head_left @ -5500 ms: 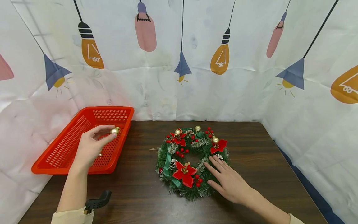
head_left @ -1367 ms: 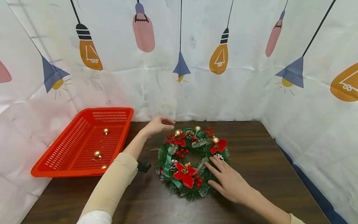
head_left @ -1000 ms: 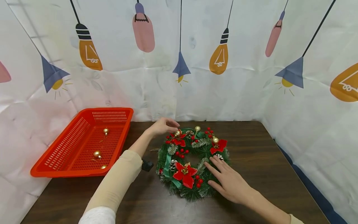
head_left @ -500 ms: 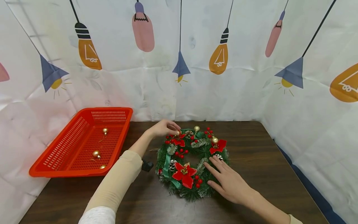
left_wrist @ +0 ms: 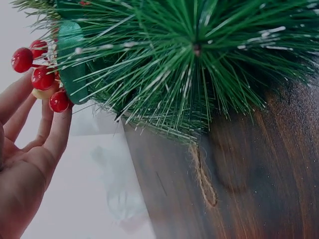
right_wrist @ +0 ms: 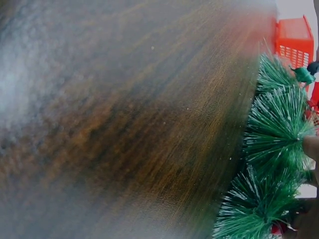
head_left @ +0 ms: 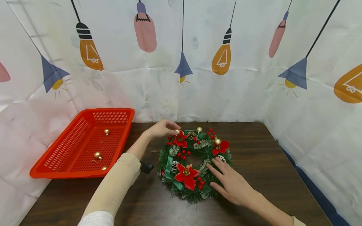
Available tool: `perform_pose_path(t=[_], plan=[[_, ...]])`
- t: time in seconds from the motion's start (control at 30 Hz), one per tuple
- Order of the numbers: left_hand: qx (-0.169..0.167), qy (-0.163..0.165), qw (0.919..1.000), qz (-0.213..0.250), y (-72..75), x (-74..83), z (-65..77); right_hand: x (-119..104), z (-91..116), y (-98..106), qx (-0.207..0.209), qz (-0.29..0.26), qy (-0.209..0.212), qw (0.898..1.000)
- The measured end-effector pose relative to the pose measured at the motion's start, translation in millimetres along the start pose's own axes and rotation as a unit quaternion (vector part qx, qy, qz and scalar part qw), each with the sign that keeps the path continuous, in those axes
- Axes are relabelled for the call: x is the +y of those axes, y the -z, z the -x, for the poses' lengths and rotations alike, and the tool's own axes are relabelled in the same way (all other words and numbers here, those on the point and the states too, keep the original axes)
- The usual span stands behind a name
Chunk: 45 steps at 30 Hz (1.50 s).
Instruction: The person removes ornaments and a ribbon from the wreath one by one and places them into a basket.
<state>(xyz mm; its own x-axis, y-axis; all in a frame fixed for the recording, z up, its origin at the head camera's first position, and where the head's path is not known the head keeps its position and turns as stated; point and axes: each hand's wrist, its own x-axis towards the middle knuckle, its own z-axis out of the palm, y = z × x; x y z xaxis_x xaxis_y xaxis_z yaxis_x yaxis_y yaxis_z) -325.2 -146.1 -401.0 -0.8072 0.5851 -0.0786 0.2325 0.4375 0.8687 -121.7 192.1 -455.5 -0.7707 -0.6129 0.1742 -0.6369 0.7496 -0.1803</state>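
A Christmas wreath (head_left: 192,196) of green needles lies on the table, with red poinsettias, berries, pine cones and a green ribbon. At its far left edge, my left hand (head_left: 161,129) pinches a gold bauble (head_left: 177,131) between thumb and fingers. From the left wrist, the bauble (left_wrist: 44,93) shows partly behind red berries (left_wrist: 43,78). Two other gold baubles sit on the wreath, one at the back (head_left: 199,129) and one at the right (head_left: 217,141). My right hand (head_left: 233,185) rests on the wreath's near right side, fingers spread and straight.
Left of the wreath stands a red plastic basket (head_left: 128,133) holding several gold baubles, among them one bauble (head_left: 97,155) in its middle. A twine loop (left_wrist: 203,177) hangs off the wreath's left side. A printed curtain backs the dark wooden table (head_left: 254,141).
Earlier my left hand held a gold bauble over the basket. It then came to the wreath, took hold of a bauble there and shifted it slightly up and left. My right hand stays put.
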Motion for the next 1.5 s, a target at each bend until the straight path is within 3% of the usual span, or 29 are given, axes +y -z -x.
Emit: perform_pose_path(t=[0.2, 0.43, 0.73, 1.0, 1.5], plan=[[0.004, -0.003, 0.9997, 0.022, 4.9, 0.0, 6.1, 0, 0, -1, -0.009, -0.001, -0.002, 1.000], [0.019, -0.011, 0.9995, 0.020, 8.7, 3.9, 15.1, 0, 1, -2, 0.011, 0.004, 0.009, 1.000], [0.026, -0.015, 0.9989, 0.036, 14.6, 6.1, 25.7, -1, -1, 1, -0.011, -0.003, 0.001, 1.000], [0.036, -0.025, 0.9983, 0.037, 17.4, 10.2, 33.0, -1, -1, 1, -0.007, -0.003, 0.001, 1.000], [0.045, -0.042, 0.9981, -0.007, 14.9, 17.5, 50.9, 0, 1, -2, 0.011, 0.006, 0.004, 1.000]])
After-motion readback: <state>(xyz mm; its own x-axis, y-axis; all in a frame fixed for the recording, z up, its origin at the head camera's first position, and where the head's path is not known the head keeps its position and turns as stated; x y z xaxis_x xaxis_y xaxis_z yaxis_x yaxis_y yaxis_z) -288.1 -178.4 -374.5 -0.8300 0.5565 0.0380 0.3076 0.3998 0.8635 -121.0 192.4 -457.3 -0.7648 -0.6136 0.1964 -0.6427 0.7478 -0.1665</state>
